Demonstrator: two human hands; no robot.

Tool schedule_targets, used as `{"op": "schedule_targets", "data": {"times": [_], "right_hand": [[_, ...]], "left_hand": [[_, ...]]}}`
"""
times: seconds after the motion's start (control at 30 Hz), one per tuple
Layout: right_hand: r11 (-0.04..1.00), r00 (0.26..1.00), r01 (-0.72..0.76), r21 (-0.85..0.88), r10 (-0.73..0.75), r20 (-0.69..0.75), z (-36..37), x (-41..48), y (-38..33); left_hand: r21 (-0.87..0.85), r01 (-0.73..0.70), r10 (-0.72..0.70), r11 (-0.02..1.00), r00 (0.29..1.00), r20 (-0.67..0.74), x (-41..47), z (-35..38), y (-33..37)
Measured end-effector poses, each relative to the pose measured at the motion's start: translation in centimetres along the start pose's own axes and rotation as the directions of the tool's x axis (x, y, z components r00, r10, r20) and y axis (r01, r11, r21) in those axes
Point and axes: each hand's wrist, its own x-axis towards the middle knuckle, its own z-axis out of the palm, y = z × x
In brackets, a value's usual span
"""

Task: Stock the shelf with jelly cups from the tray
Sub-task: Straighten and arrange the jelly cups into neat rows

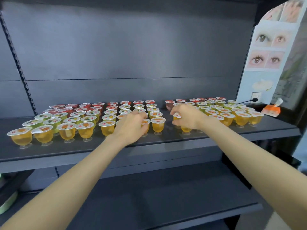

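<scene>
Several rows of jelly cups stand on the dark shelf (99,151): red ones at the back, green in the middle, orange at the front. My left hand (131,126) reaches over the middle block and its fingers curl round an orange jelly cup (145,123) in the front rows. My right hand (186,116) is further right and grips another orange jelly cup (185,129), whose stem shows under the palm. A gap separates the middle block from the right block. The tray is not in view.
A lower dark shelf (166,196) lies under my forearms. An orange-and-white packet (271,110) lies at the shelf's right end, by a wall socket with a plug (255,99). Posters hang on the right wall. A green object (8,203) sits at lower left.
</scene>
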Motion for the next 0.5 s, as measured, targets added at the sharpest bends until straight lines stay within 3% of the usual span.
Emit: {"op": "schedule_targets", "data": {"times": [0.23, 0.37, 0.5], "right_hand": [[0.993, 0.994, -0.087, -0.085, 0.081, -0.078, -4.4, 1.0, 4.1], [0.994, 0.987, -0.087, -0.061, 0.078, -0.141, -4.4, 3.9, 7.8], [0.998, 0.993, -0.029, -0.049, 0.023, -0.112, -2.9, 8.6, 11.9]], "left_hand": [[-0.021, -0.099, 0.098, 0.995, 0.995, -0.034, 6.4, -1.6, 2.2], [-0.106, -0.065, 0.055, 0.992, 0.994, -0.090, 10.8, 0.7, 2.9], [-0.097, 0.006, -0.011, 0.995, 0.999, -0.050, 16.0, 4.7, 2.9]]}}
